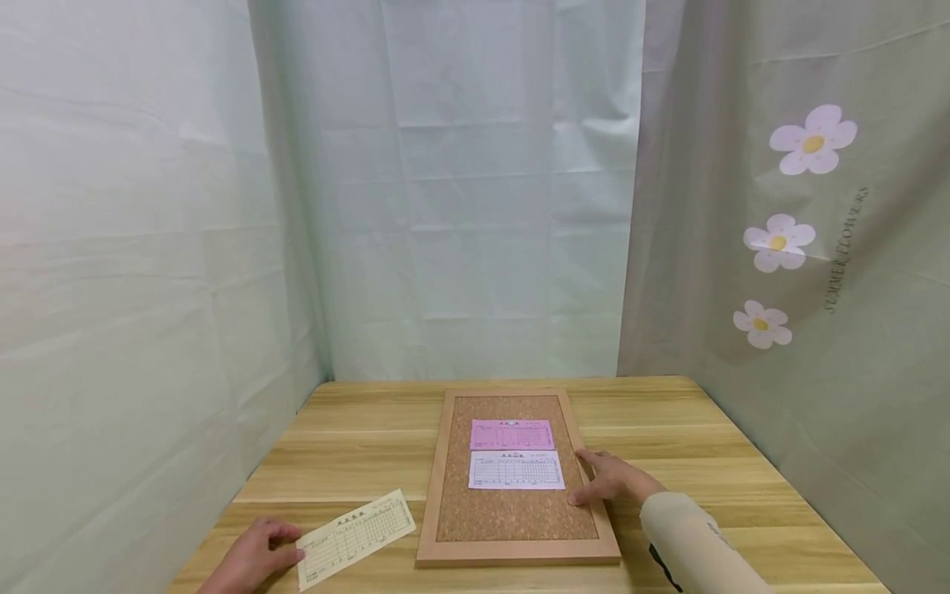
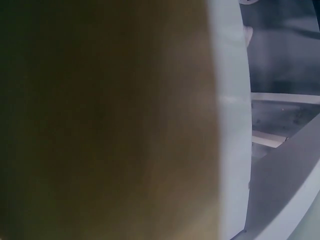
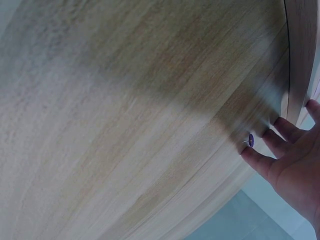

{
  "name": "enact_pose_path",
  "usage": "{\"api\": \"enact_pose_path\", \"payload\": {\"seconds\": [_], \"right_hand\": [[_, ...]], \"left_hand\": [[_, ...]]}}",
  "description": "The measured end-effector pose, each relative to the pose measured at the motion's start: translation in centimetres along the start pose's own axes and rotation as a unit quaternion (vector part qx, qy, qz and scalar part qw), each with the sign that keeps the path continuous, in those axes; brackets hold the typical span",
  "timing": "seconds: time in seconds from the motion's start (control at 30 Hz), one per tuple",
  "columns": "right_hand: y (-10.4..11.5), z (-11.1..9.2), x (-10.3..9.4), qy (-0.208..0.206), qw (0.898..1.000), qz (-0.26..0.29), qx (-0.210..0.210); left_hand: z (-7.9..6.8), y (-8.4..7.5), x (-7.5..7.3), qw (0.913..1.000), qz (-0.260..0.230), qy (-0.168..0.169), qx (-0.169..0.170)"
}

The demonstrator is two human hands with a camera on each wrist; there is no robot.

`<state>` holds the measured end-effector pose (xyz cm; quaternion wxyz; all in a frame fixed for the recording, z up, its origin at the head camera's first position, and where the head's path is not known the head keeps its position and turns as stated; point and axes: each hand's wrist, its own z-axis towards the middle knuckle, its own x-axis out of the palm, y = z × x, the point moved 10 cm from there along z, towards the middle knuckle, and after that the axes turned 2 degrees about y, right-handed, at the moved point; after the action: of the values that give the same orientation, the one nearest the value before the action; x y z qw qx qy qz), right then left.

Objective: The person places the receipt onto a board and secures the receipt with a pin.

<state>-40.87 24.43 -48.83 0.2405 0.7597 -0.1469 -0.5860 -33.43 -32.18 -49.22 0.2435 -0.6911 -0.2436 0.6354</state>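
My left hand (image 1: pixel 252 557) pinches the left end of a pale yellow printed slip (image 1: pixel 356 536), which lies slantwise to the left of a framed corkboard (image 1: pixel 519 520). On the cork are a pink slip (image 1: pixel 512 435) and, just below it, a white slip (image 1: pixel 515 470) of the same printed form. My right hand (image 1: pixel 612 478) rests at the board's right edge with fingers spread, the thumb reaching over the frame. In the right wrist view, a small purple-headed thumbtack (image 3: pixel 251 140) is close by the fingertips of that hand (image 3: pixel 300 160). Blurred brown fills most of the left wrist view.
The corkboard lies on a wood-grain table (image 1: pixel 690 445). Pale curtains enclose the back and sides, and the right curtain (image 1: pixel 876 346) carries printed flowers. A grey-white beam (image 2: pixel 290 180) crosses the right of the left wrist view.
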Motion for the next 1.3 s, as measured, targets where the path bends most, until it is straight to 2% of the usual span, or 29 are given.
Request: {"api": "enact_pose_path", "payload": {"seconds": [0.23,0.5,0.77,1.13,1.3], "right_hand": [[0.0,0.1,0.0,0.002,1.000,-0.001,0.000],[-0.2,0.2,0.1,0.000,1.000,-0.001,0.000],[-0.2,0.2,0.2,0.001,1.000,0.002,0.005],[-0.3,0.2,0.1,0.002,1.000,0.008,0.011],[0.2,0.2,0.0,0.005,1.000,-0.004,-0.004]], "left_hand": [[-0.1,-0.1,0.0,1.0000,-0.004,-0.002,0.002],[-0.2,-0.6,0.0,0.9996,0.018,-0.010,0.020],[-0.1,-0.4,0.2,0.9999,0.014,-0.004,0.003],[0.1,-1.1,-0.3,0.9986,0.032,-0.037,0.020],[0.0,-0.7,-0.4,0.9993,0.001,-0.036,-0.011]]}}
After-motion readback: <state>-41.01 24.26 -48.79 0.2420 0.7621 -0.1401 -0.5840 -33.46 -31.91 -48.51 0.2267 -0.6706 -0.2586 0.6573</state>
